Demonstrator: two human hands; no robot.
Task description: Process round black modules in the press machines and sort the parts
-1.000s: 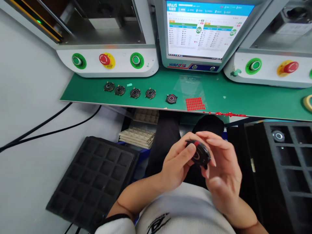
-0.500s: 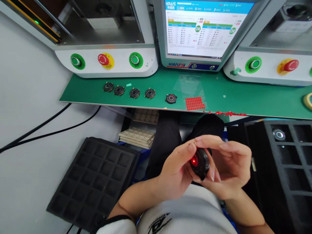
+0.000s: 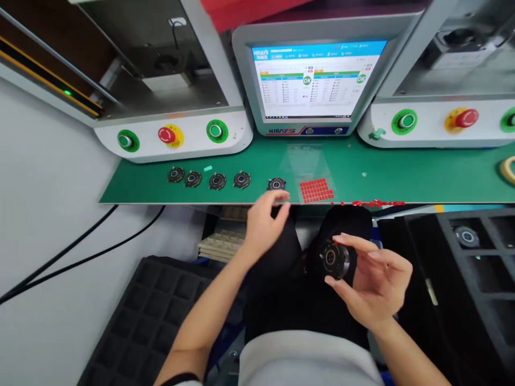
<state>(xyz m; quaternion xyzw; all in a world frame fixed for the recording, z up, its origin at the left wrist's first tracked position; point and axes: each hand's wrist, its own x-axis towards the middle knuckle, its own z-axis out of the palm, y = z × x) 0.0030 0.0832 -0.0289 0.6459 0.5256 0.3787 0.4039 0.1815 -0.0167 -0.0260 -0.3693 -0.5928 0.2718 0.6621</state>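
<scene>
The right hand [image 3: 372, 281] holds a round black component [image 3: 333, 259] between the thumb and the fingers, not tightly closed around it, and its face with the small metal pins turns up toward the camera. The left hand [image 3: 265, 228] is empty and half open, with the fingers curved. Its fingertips [image 3: 281, 197] are just below a similar black disc [image 3: 277, 185], which lies at the front edge of the green work mat [image 3: 422, 177] (I cannot tell if they touch it). So the left hand is the nearer hand to this disc, and the disc lies forward from it. Four more discs [image 3: 217, 181] stand in a row to the left, and red square pads [image 3: 316, 190] lie just to the right.
</scene>
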